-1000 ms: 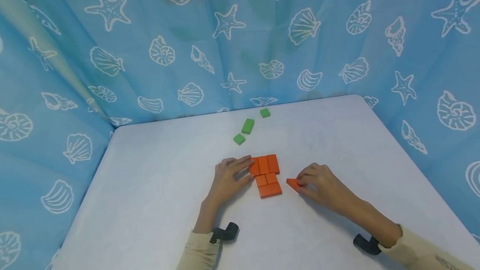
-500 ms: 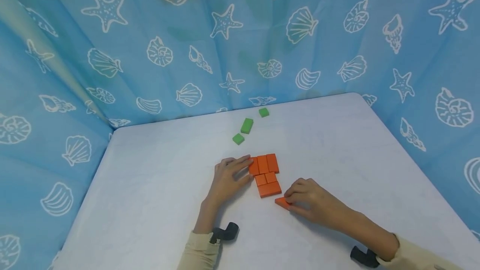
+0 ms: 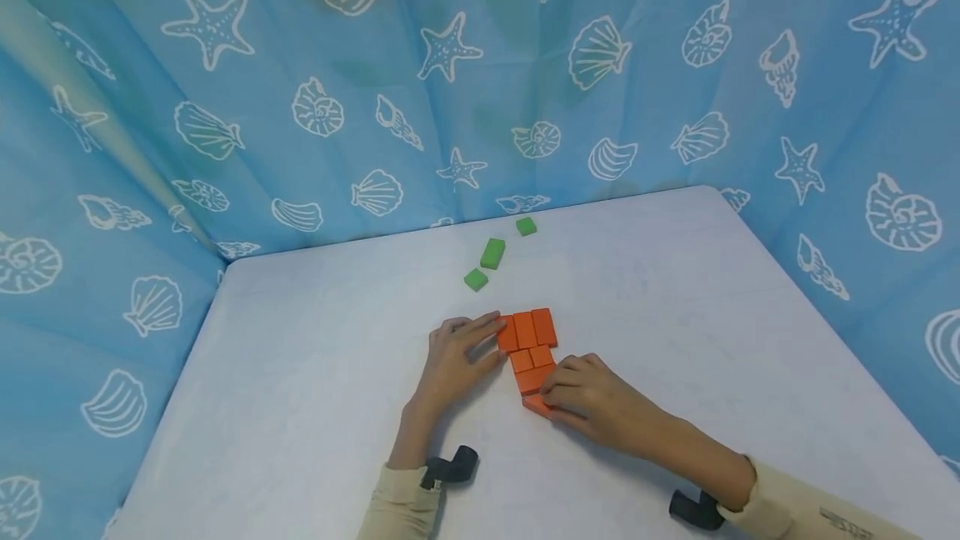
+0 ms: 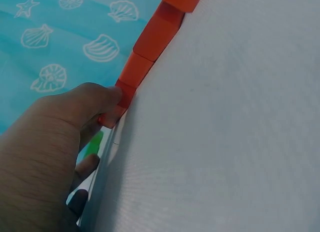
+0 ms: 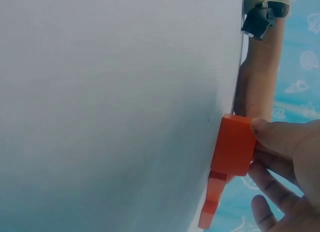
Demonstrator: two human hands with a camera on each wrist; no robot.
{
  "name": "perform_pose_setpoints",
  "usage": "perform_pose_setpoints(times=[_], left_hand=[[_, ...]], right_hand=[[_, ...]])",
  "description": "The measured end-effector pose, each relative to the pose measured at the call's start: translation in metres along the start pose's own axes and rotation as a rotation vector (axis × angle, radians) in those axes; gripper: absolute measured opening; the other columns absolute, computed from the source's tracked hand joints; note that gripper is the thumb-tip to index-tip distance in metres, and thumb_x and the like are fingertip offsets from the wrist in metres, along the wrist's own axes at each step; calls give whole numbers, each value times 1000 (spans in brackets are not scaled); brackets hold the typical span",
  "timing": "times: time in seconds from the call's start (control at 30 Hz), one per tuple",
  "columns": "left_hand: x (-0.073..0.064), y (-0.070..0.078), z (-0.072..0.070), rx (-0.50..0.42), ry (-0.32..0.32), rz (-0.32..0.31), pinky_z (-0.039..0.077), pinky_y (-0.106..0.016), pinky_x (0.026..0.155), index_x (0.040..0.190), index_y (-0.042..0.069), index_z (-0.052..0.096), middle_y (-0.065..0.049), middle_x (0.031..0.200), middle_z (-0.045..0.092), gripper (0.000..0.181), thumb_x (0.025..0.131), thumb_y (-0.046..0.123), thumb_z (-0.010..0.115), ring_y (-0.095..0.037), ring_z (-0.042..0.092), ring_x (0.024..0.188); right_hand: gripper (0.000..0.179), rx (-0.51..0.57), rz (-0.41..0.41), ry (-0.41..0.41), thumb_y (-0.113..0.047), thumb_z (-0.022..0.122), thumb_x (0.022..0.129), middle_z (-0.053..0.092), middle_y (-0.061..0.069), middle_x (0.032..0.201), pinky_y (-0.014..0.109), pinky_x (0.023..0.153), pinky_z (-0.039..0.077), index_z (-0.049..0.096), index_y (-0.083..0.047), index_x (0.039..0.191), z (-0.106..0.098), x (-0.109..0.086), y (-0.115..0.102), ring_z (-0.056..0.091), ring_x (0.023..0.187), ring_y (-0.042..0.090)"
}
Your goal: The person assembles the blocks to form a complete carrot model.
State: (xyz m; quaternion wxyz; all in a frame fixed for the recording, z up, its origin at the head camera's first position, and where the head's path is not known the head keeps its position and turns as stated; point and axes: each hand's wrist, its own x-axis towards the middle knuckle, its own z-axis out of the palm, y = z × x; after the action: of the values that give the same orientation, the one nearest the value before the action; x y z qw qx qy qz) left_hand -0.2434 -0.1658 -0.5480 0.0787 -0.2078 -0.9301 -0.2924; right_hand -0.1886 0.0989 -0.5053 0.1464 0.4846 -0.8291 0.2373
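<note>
Several flat orange blocks lie edge to edge on the white table in a small patch. At its upper left, my left hand pinches an orange block, index finger at the far end and thumb at the near end. The left wrist view shows that thumb against the row's side. My right hand pinches another orange block between thumb and fingers, at the near edge of the patch. In the right wrist view this orange block is large, and whether it touches its neighbours is hard to tell.
Beyond the orange patch, three green blocks lie apart: a small one, a longer one and another small one. A blue shell-print curtain hangs behind the white table. Black wrist cameras sit on both wrists.
My right hand has carried its orange block toward me and leftward, from the patch's right side to its near edge. My left hand has stayed in place.
</note>
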Motion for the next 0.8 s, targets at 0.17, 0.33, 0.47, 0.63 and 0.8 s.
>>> perform_pose_setpoints(times=[0.17,0.33,0.47,0.63,0.8], left_hand=[[0,0,0,5,-15,-10,30,-48,104,141,30,60,17,148,49,49,94,44,66,-21,43,127],[0,1,0,-17,10,5,31,-51,102,139,27,62,13,146,52,49,93,41,69,-24,46,125],[1,-1,2,-2,1,14,31,-50,103,140,27,61,13,147,51,49,94,43,67,-23,45,125],[2,-1,2,18,-29,-8,31,-48,103,141,31,59,16,148,50,49,94,45,65,-21,44,126],[1,-4,2,19,-25,-28,30,-46,104,141,33,59,19,147,49,49,94,45,65,-19,43,126]], right_hand=[[21,-61,-1,1,-15,86,78,70,-7,100,39,84,47,76,-13,96,2,2,0,60,99,16],[23,-71,11,0,-14,85,79,70,-5,104,40,85,46,75,-13,99,3,4,2,60,103,17],[25,-32,54,-60,-20,84,81,69,-3,110,41,88,45,74,-14,103,-2,7,6,59,107,18],[30,-22,229,-164,-28,80,87,67,-1,118,46,95,41,74,-13,112,-23,29,25,56,114,20],[25,-80,315,-155,-23,76,91,68,3,117,49,97,40,74,-12,113,-30,70,68,56,115,25]])
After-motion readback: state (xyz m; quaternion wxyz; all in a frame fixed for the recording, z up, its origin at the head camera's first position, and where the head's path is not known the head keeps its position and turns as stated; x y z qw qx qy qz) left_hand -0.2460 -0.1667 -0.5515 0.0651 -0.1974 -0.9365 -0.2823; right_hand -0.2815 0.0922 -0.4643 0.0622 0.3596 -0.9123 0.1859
